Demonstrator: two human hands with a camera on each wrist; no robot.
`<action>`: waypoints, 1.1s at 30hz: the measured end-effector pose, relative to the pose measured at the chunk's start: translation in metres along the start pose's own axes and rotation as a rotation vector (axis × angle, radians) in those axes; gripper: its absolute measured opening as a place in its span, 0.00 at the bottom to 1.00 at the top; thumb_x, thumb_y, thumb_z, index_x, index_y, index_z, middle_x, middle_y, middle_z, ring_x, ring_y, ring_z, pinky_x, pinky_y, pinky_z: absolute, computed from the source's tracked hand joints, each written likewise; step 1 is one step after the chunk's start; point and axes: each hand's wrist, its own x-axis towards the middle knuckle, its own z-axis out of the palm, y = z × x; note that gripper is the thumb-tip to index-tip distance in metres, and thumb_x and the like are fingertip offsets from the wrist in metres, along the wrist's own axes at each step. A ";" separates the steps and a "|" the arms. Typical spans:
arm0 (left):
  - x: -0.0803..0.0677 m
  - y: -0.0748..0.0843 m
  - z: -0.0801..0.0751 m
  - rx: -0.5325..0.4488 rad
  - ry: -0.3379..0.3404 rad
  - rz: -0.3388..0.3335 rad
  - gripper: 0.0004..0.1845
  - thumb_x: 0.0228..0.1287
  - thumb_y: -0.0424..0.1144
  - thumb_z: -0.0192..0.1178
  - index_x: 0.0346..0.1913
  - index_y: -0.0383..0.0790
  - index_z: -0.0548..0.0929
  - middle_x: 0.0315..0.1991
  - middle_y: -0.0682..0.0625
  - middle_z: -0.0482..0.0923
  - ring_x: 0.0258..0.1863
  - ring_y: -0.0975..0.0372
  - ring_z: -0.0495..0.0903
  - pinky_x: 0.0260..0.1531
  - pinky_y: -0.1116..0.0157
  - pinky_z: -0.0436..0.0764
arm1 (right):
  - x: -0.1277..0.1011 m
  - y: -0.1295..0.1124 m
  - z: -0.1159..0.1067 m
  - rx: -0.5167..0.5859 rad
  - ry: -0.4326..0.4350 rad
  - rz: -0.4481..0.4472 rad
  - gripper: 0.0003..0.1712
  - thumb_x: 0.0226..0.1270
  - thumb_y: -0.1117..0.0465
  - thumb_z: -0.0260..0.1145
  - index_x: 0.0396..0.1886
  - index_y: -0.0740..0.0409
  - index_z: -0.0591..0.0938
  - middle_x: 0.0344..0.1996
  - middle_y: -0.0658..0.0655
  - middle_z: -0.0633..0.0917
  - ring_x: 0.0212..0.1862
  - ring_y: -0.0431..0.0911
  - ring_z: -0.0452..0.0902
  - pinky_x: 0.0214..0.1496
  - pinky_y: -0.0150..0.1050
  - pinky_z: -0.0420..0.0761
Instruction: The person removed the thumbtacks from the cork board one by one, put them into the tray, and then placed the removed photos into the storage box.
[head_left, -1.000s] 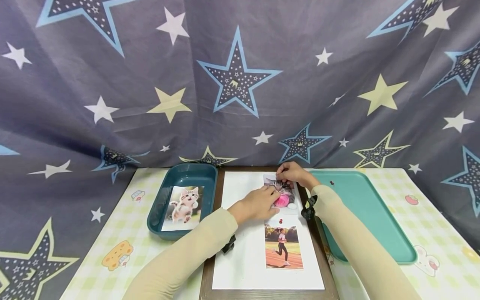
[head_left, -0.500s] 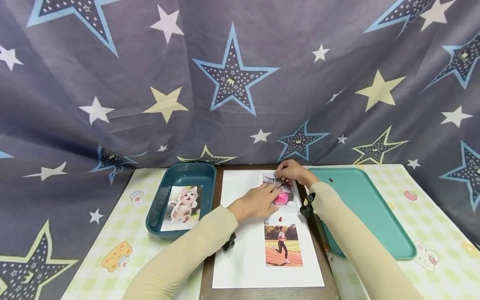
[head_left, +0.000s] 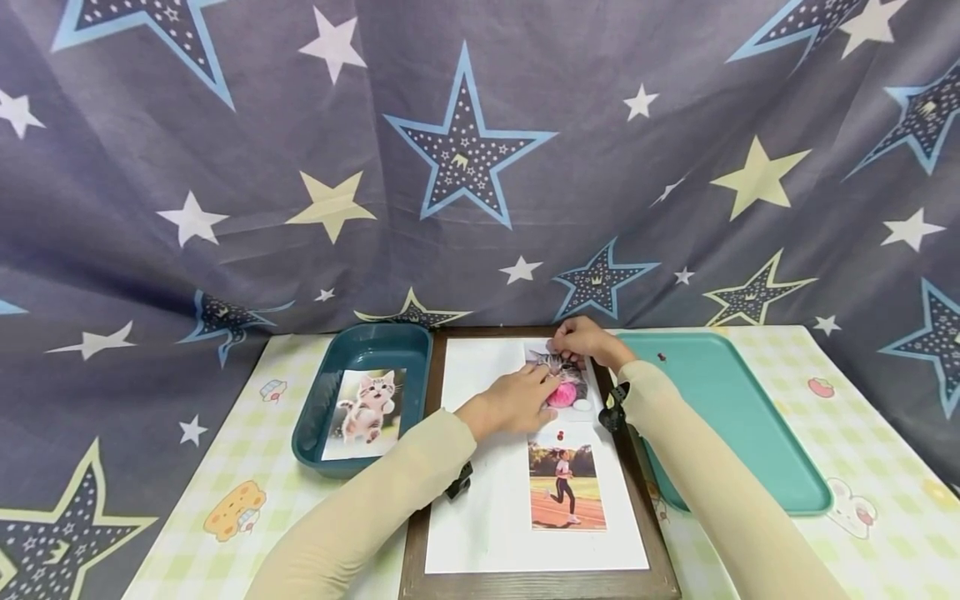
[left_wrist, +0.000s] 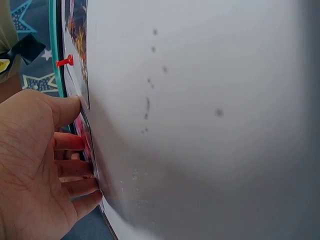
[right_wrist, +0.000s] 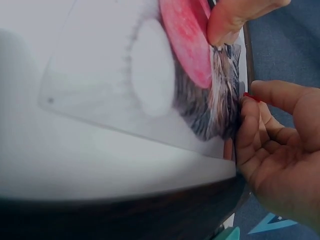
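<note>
A cat photo [head_left: 567, 385] with a pink ball lies at the top right of the white sheet on a brown-framed board [head_left: 437, 467]. My left hand [head_left: 542, 387] presses on the photo with straight fingers; its fingertips [left_wrist: 75, 162] touch the print in the left wrist view. My right hand [head_left: 557, 348] sits at the photo's top edge, and in the right wrist view its fingertips [right_wrist: 248, 112] pinch a red pushpin [right_wrist: 251, 96] there. Below, a runner photo [head_left: 566, 487] is held by another red pushpin [head_left: 560, 434].
A dark teal bin [head_left: 333, 454] left of the board holds a kitten photo [head_left: 367, 404]. A light teal tray [head_left: 742, 442] on the right carries one red pin [head_left: 662, 358]. A star-patterned curtain [head_left: 465, 158] rises right behind the checked tablecloth [head_left: 225, 467].
Both hands stay on the cat photo in nearly the same places; only the view has shifted slightly.
</note>
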 end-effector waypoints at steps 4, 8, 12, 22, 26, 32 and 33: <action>0.000 0.001 0.000 0.021 -0.003 -0.004 0.34 0.79 0.55 0.48 0.80 0.45 0.61 0.80 0.43 0.58 0.79 0.49 0.58 0.77 0.58 0.64 | 0.000 0.001 0.000 0.002 -0.006 0.003 0.08 0.73 0.61 0.63 0.38 0.62 0.76 0.25 0.53 0.78 0.25 0.42 0.70 0.27 0.34 0.72; 0.001 0.000 0.002 0.029 0.006 0.001 0.34 0.78 0.55 0.49 0.79 0.45 0.62 0.79 0.43 0.59 0.78 0.50 0.59 0.76 0.58 0.65 | -0.001 0.000 0.000 0.006 -0.012 0.005 0.09 0.73 0.60 0.63 0.38 0.63 0.76 0.25 0.53 0.78 0.26 0.42 0.70 0.27 0.35 0.72; 0.001 0.000 0.003 0.024 0.008 -0.003 0.34 0.78 0.56 0.48 0.80 0.45 0.62 0.79 0.42 0.60 0.78 0.49 0.60 0.76 0.57 0.66 | 0.000 0.000 0.000 0.007 -0.017 0.001 0.10 0.73 0.60 0.63 0.38 0.63 0.75 0.25 0.53 0.78 0.25 0.42 0.70 0.27 0.35 0.73; 0.003 0.000 0.002 0.022 -0.011 -0.005 0.33 0.79 0.56 0.47 0.80 0.46 0.61 0.80 0.42 0.57 0.79 0.49 0.58 0.77 0.57 0.64 | 0.000 0.000 -0.001 0.013 -0.019 -0.009 0.09 0.73 0.61 0.63 0.36 0.62 0.76 0.25 0.53 0.78 0.26 0.42 0.71 0.27 0.33 0.73; 0.003 0.000 0.001 0.018 -0.016 -0.005 0.33 0.79 0.56 0.47 0.80 0.46 0.61 0.80 0.43 0.57 0.80 0.49 0.57 0.77 0.57 0.64 | 0.000 0.002 -0.002 0.029 -0.039 -0.016 0.08 0.74 0.61 0.62 0.38 0.62 0.75 0.28 0.53 0.78 0.29 0.43 0.72 0.29 0.34 0.74; 0.001 0.001 0.000 -0.004 -0.021 -0.011 0.33 0.79 0.55 0.47 0.80 0.46 0.61 0.80 0.43 0.57 0.80 0.48 0.57 0.77 0.56 0.64 | 0.001 0.006 -0.004 0.054 -0.061 -0.022 0.10 0.73 0.65 0.62 0.48 0.68 0.77 0.30 0.54 0.79 0.31 0.44 0.73 0.31 0.35 0.75; 0.001 0.001 -0.001 -0.007 -0.022 -0.012 0.33 0.79 0.55 0.47 0.80 0.47 0.61 0.80 0.43 0.57 0.80 0.48 0.57 0.77 0.56 0.64 | 0.001 0.006 -0.004 0.058 -0.062 -0.018 0.11 0.73 0.65 0.62 0.49 0.68 0.77 0.30 0.53 0.79 0.31 0.44 0.73 0.30 0.35 0.75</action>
